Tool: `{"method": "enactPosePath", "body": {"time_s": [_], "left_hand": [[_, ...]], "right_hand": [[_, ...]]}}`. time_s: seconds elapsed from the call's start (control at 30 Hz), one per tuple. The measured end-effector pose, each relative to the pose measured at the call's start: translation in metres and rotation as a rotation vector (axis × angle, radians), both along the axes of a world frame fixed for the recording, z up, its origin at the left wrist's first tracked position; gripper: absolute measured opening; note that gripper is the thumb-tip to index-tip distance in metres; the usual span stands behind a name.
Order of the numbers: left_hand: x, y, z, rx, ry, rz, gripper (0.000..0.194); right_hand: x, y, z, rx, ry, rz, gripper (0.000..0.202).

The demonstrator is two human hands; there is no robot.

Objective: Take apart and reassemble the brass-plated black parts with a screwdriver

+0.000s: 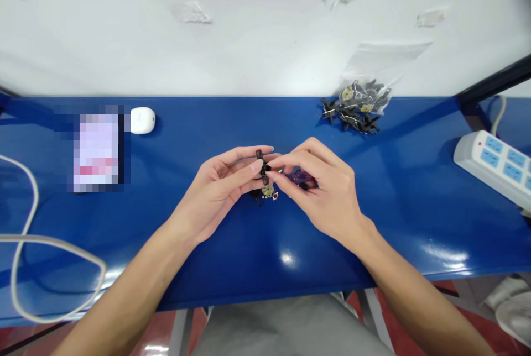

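Note:
Between thumb and fingers, my left hand grips a small black plastic part above the blue table. My right hand pinches at the right side of that same part, its thumb and index fingertips closed there; whatever lies between those tips is too small to make out. A purple, dark object shows under the curled fingers of my right hand; whether they hold it I cannot tell. Just below the hands, a small yellowish disc and several tiny parts lie on the table.
Black parts lie at the back right beside a clear bag of similar parts. A power strip is at the right edge. A blurred-out device, a white case and a looping white cable are on the left.

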State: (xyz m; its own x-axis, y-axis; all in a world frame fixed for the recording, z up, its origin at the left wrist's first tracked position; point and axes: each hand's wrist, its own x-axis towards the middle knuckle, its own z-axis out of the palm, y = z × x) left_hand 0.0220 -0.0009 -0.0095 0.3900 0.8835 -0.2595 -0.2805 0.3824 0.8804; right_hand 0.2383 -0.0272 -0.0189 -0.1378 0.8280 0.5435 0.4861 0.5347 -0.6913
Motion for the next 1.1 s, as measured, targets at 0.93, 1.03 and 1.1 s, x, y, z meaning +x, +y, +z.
{"method": "enactPosePath", "body": {"time_s": [0.93, 1.03, 1.1], "left_hand": [[0.0009, 0.001, 0.0024, -0.08, -0.084, -0.038, 0.022], [0.0005, 0.0017, 0.0025, -0.091, -0.104, -0.047, 0.02], [0.0001, 0.0021, 0.0028, -0.106, -0.113, -0.056, 0.018]], "right_hand": [[0.0019, -0.0025, 0.0029, -0.001, 0.028, -0.02, 0.015], [0.0025, -0.0019, 0.0021, 0.008, 0.045, -0.041, 0.013], [0.003, -0.0019, 0.0019, -0.004, 0.056, -0.047, 0.012]]}}
